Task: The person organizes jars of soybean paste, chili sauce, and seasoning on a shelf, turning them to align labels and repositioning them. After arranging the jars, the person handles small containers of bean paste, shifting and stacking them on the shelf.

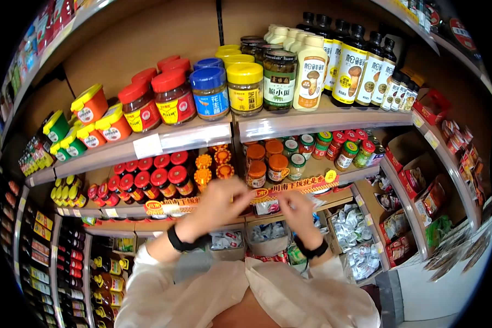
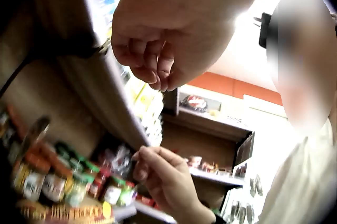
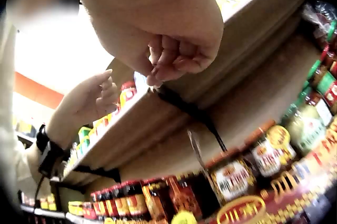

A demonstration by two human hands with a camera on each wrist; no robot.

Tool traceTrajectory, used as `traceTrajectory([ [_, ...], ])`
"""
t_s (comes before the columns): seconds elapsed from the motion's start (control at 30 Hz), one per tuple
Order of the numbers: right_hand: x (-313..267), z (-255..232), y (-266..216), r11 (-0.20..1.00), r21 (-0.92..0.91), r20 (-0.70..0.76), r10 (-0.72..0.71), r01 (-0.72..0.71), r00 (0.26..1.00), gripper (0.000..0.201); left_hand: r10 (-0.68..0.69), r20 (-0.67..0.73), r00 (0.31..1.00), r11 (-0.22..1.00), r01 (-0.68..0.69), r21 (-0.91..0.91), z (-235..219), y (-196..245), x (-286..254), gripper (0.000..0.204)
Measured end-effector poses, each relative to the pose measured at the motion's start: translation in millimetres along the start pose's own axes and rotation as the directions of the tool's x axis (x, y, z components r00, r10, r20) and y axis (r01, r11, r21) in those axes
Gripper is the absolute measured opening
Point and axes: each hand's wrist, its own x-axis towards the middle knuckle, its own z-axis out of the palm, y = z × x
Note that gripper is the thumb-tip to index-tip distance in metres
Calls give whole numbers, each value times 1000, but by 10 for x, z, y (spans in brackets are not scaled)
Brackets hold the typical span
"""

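Note:
My left hand (image 1: 220,201) is raised in front of the lower shelf, its fingers loosely curled and nothing visible in them. My right hand (image 1: 302,214) is held up a short way to the right, fingers bent and thumb close to the fingertips, also with nothing visible in it. Both overlap a red and yellow printed shelf strip (image 1: 306,186) in the head view. Behind them stand jars with orange lids (image 1: 277,164), jars with red lids (image 1: 177,176) and jars with green lids (image 1: 346,155). In the left wrist view the right hand (image 2: 171,182) appears apart from the left.
On the shelf above are a blue-lidded jar (image 1: 209,93), a yellow-lidded jar (image 1: 245,87), a pickle jar (image 1: 279,82), a white squeeze bottle (image 1: 310,74) and dark sauce bottles (image 1: 349,68). The upper shelf edge (image 1: 322,124) juts out above the hands. Boxes of small packets (image 1: 351,227) sit lower right.

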Motion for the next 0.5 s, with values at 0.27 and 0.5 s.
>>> traceTrajectory([
  [0.27,-452,-160,67,967,-66,18,247,-245,969,8,-368,248,896,897,413,-159,415,-384,-889,23],
  [0.5,300,-473,-131,985,-171,-83,-26,12,996,6,-188,157,970,953,218,-210,139,-56,-166,19],
])
